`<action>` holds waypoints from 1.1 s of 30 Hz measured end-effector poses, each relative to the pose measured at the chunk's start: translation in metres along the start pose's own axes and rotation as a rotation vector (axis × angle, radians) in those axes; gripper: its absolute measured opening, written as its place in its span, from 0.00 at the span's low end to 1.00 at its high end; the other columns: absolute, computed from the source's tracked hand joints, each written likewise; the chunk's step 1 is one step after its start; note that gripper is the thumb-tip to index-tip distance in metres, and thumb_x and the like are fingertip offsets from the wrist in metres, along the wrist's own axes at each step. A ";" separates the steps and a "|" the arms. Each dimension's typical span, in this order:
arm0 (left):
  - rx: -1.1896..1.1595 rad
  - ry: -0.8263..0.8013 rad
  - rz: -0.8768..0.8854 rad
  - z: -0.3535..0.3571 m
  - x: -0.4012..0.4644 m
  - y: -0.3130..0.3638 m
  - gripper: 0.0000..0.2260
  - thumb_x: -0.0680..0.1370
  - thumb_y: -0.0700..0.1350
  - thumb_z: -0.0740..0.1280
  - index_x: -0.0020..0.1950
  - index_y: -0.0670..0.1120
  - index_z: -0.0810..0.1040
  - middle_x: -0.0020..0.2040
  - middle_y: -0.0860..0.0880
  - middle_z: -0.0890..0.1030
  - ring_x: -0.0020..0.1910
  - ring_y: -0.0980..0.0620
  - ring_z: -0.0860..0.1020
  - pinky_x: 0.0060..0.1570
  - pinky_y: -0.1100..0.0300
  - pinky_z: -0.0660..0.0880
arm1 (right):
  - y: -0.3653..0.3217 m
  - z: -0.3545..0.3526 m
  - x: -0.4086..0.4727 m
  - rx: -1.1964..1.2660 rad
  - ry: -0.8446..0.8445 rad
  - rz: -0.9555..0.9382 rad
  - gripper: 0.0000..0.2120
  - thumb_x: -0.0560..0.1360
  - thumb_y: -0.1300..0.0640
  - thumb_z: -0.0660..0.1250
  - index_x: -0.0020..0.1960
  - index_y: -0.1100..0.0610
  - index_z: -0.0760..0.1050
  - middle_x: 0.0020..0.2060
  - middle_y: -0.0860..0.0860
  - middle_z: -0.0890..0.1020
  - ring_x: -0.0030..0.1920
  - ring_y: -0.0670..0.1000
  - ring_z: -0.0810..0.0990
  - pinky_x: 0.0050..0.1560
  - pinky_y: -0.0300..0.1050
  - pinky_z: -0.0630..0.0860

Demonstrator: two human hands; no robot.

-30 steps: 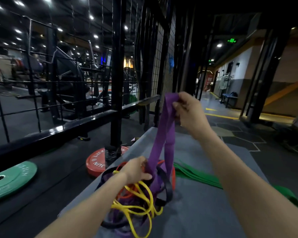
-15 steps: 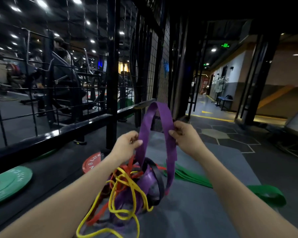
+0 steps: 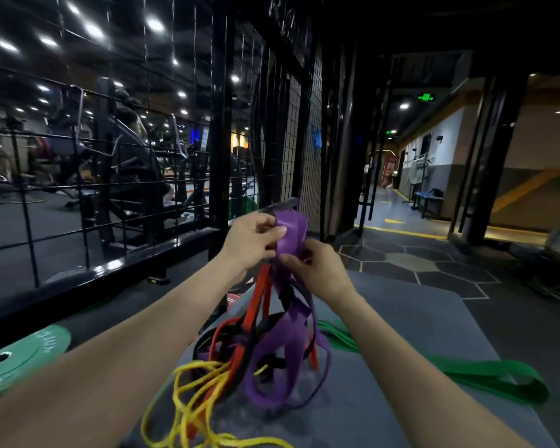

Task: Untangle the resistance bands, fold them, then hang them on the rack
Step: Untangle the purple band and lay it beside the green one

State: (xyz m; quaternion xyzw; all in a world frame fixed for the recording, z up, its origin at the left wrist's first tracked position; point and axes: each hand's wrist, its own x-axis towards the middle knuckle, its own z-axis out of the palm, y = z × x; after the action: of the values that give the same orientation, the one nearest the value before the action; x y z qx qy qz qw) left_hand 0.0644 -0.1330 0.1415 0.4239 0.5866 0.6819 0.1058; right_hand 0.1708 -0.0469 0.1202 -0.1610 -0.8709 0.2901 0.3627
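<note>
A wide purple band (image 3: 288,232) is held up between both hands above a tangle of bands. My left hand (image 3: 251,240) pinches its top with the thumb on the band's face. Just below, my right hand (image 3: 317,270) grips the same band. Under them hang and lie red bands (image 3: 257,305), black bands, more purple loops (image 3: 278,347) and thin yellow bands (image 3: 194,392), knotted together on a grey padded bench (image 3: 411,318). A green band (image 3: 466,371) lies flat on the bench to the right. The black wire rack (image 3: 299,124) stands behind.
A black metal fence and rail (image 3: 110,266) run along the left. A green weight plate (image 3: 10,360) lies on the floor at lower left, and a red plate (image 3: 233,299) peeks out behind the bands. A corridor opens to the right.
The hands have come together on the purple band's top, the loop now bunched between them. The tangle has been lifted higher, with red and black bands hanging taut beneath.
</note>
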 end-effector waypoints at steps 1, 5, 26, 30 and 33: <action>0.012 -0.008 0.002 0.001 -0.002 -0.002 0.06 0.76 0.37 0.66 0.42 0.47 0.75 0.38 0.48 0.76 0.36 0.54 0.76 0.32 0.65 0.77 | 0.001 0.002 0.000 -0.040 0.032 0.002 0.15 0.74 0.51 0.68 0.44 0.64 0.75 0.37 0.56 0.80 0.38 0.54 0.76 0.37 0.45 0.66; 0.047 -0.037 -0.030 0.002 -0.010 -0.019 0.08 0.76 0.36 0.67 0.39 0.47 0.74 0.36 0.47 0.75 0.35 0.55 0.73 0.30 0.69 0.73 | 0.012 0.012 -0.007 -0.141 0.001 0.037 0.12 0.75 0.52 0.67 0.40 0.61 0.75 0.36 0.56 0.78 0.38 0.56 0.74 0.36 0.45 0.65; 0.541 0.137 -0.181 -0.034 -0.020 -0.077 0.08 0.78 0.47 0.64 0.53 0.46 0.79 0.43 0.47 0.79 0.46 0.46 0.78 0.43 0.58 0.72 | 0.038 -0.037 -0.001 0.252 0.154 0.166 0.14 0.76 0.55 0.66 0.44 0.68 0.76 0.36 0.59 0.79 0.34 0.52 0.74 0.36 0.48 0.71; 0.774 0.064 -0.251 -0.033 -0.032 -0.106 0.10 0.77 0.45 0.65 0.56 0.44 0.78 0.54 0.45 0.79 0.54 0.44 0.77 0.53 0.56 0.73 | 0.062 -0.030 -0.018 0.181 0.118 0.233 0.19 0.75 0.54 0.67 0.43 0.72 0.73 0.32 0.57 0.74 0.33 0.51 0.69 0.35 0.45 0.65; 0.904 0.018 -0.207 -0.023 -0.039 -0.119 0.12 0.75 0.42 0.66 0.58 0.44 0.76 0.58 0.41 0.74 0.56 0.41 0.75 0.58 0.51 0.72 | 0.079 -0.026 -0.031 0.130 0.086 0.246 0.20 0.75 0.54 0.67 0.41 0.73 0.73 0.31 0.57 0.71 0.33 0.51 0.66 0.35 0.44 0.62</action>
State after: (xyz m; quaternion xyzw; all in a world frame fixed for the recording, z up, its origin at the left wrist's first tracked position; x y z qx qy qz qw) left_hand 0.0301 -0.1399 0.0192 0.3609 0.8651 0.3473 -0.0272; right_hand 0.2161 0.0100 0.0690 -0.2553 -0.8075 0.3810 0.3710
